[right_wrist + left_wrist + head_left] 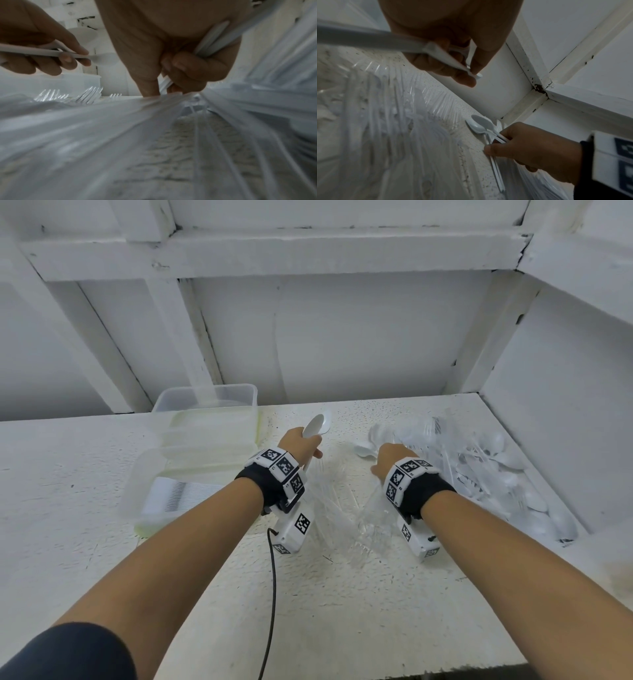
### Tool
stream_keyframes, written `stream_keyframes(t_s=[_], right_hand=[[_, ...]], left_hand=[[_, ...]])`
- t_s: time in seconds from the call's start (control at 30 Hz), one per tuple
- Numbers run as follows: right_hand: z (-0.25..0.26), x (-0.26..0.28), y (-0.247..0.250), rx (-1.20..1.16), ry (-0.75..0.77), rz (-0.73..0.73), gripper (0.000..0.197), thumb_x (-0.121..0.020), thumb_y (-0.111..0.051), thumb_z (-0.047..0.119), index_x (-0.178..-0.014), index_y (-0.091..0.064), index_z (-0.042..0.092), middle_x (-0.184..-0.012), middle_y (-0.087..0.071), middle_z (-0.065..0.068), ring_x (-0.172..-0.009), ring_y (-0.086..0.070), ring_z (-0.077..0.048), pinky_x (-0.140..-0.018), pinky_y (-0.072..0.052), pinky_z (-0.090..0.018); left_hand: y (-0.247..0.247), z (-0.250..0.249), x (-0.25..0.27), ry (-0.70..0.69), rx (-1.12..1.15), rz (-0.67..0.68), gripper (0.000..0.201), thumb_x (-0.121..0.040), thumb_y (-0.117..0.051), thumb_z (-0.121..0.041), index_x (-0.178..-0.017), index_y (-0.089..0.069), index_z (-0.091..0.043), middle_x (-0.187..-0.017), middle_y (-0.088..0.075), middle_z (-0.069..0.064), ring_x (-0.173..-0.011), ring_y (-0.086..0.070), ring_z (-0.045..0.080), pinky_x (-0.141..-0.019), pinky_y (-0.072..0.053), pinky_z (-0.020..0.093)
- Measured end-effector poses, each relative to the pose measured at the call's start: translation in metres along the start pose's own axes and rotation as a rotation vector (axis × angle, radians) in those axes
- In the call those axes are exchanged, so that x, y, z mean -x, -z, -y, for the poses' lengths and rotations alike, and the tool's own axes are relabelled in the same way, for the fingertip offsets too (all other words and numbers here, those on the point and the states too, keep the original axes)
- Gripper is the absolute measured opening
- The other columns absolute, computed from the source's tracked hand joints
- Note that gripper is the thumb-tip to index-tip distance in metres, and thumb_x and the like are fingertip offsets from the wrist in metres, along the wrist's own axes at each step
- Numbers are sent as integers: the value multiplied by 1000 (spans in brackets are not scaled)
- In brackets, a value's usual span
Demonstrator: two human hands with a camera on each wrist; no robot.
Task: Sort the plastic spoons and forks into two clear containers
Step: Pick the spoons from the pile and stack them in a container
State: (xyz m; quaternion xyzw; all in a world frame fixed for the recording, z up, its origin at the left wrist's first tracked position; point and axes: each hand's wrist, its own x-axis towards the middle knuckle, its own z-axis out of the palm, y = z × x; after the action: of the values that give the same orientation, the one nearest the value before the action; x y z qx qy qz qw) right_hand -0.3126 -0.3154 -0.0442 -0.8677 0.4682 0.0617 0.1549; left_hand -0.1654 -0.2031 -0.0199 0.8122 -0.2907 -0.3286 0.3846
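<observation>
My left hand (301, 445) grips one white spoon (317, 424), bowl aimed toward the far-left containers (205, 419), while my right hand (390, 460) clasps several spoons (481, 125) gathered from the right-hand pile (496, 470).

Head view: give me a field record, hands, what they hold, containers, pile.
left hand: grips a white spoon, bowl up
right hand: holds a bundle of white spoons low over the table
containers: clear, far left of the table; contents unclear
pile: mixed white spoons and clear forks, right of the right hand
forks: clear, loose on the table between the wrists
</observation>
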Motion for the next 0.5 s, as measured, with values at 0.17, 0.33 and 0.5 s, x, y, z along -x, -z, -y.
stream_keyframes(t_s=[0.17, 0.33, 0.5], right_hand=[[15, -1, -2, -212, 9, 71, 26, -89, -58, 23, -69, -47, 11, -62, -46, -1, -53, -43, -12, -47, -32, -22], [19, -2, 2, -483, -22, 25, 22, -95, -47, 21, -78, -50, 8, -66, -43, -1, -60, -44, -16, -53, -34, -25], [18, 11, 21, -1075, -203, 26, 15, -99, -29, 4, -112, -35, 8, -76, -49, -11, -59, -53, -18, -43, -51, -23]], left_hand=[[4, 3, 0, -3, -35, -5, 20, -92, -46, -19, -108, -52, -8, -67, -58, -4, -56, -45, 12, -51, -33, 23], [-1, 2, -1, 9, -36, -44, 15, -93, -43, -18, -102, -47, -7, -69, -53, 2, -56, -44, 13, -48, -33, 23], [-22, -7, -7, -8, -63, -7, 12, -94, -38, -18, -105, -40, -13, -82, -51, 10, -58, -47, 17, -47, -45, 21]])
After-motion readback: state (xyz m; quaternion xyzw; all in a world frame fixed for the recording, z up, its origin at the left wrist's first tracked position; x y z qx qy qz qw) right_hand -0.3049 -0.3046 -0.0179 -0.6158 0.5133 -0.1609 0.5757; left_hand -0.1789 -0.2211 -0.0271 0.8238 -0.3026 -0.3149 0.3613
